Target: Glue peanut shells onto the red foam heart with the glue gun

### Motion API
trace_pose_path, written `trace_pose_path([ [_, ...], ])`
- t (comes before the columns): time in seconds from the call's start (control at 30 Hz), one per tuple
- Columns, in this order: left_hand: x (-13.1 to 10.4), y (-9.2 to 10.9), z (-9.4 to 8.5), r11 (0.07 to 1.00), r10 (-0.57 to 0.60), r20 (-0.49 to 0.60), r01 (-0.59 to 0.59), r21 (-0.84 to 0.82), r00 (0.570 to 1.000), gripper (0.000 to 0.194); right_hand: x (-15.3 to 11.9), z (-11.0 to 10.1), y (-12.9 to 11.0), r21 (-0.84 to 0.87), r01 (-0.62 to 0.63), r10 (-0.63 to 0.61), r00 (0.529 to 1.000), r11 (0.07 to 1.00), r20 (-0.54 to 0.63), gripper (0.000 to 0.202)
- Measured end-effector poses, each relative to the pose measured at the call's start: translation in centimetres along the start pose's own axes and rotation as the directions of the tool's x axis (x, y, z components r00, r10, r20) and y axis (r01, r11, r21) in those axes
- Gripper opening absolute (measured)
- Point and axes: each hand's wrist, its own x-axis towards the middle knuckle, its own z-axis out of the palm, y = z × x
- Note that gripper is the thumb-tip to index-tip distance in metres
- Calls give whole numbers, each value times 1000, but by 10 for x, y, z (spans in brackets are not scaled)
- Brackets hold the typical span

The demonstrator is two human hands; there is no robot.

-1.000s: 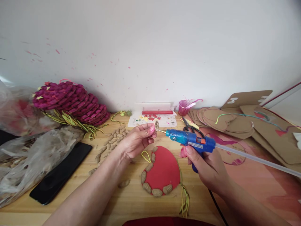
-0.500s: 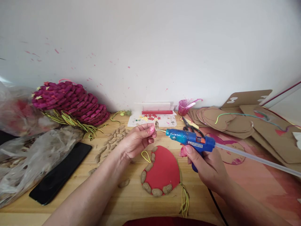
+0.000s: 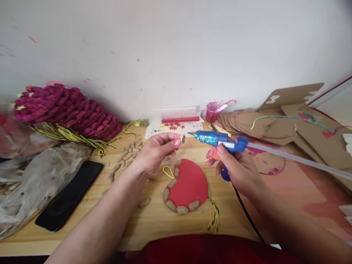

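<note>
Pinched between the fingertips of my left hand [image 3: 162, 150] is a peanut [image 3: 183, 139]. My right hand [image 3: 239, 165] grips a blue glue gun [image 3: 211, 138] with a long clear glue stick out of its back. The nozzle points left, a small gap away from the peanut. Below both hands lies a red heart-shaped piece [image 3: 189, 185] with several peanuts along its left and lower edge, a yellow loop at its left and a yellow-green tassel [image 3: 213, 216] at its lower right.
Loose peanuts [image 3: 129, 154] lie left of centre. A black phone [image 3: 70, 196], plastic bag [image 3: 41, 179] and magenta peanut piece [image 3: 68, 110] are at the left. Behind are star cut-outs [image 3: 174, 126] and a pink cup [image 3: 213, 112]; cardboard shapes [image 3: 253, 126] are at the right.
The glue gun's nozzle has moved away from the peanut, leaving a gap. The whole view has shifted, with the tabletop things now higher in the picture.
</note>
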Motion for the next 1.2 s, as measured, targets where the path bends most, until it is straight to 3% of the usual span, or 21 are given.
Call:
trace_pose_path([
  [0.1, -3, -3, 5, 946, 76, 29, -82, 315, 997, 17, 6, 5, 4, 159, -156, 165, 985, 975, -44, 47],
  [0.17, -7, -6, 8, 855, 142, 68, -157, 495, 988, 6, 8, 8, 6, 249, -242, 251, 968, 938, -5, 50],
  [0.23, -10, -10, 11, 738, 222, 132, -255, 624, 966, 8, 8, 10, 7, 306, -315, 313, 948, 898, 58, 51],
  [0.33, -14, -17, 12, 552, 267, 236, -349, 757, 934, 17, 5, 14, 7, 335, -397, 376, 918, 855, 129, 51],
  [0.5, -17, -24, 10, 299, 218, 328, -383, 874, 919, 17, 2, 19, 10, 376, -490, 450, 872, 787, 194, 47],
  [0.73, -17, -26, 6, 224, 176, 425, -456, 861, 888, 18, 1, 24, 15, 403, -540, 496, 841, 739, 217, 43],
  [1.2, -14, -30, 2, 194, 146, 437, -459, 867, 888, 13, 0, 24, 18, 422, -536, 486, 843, 731, 228, 49],
])
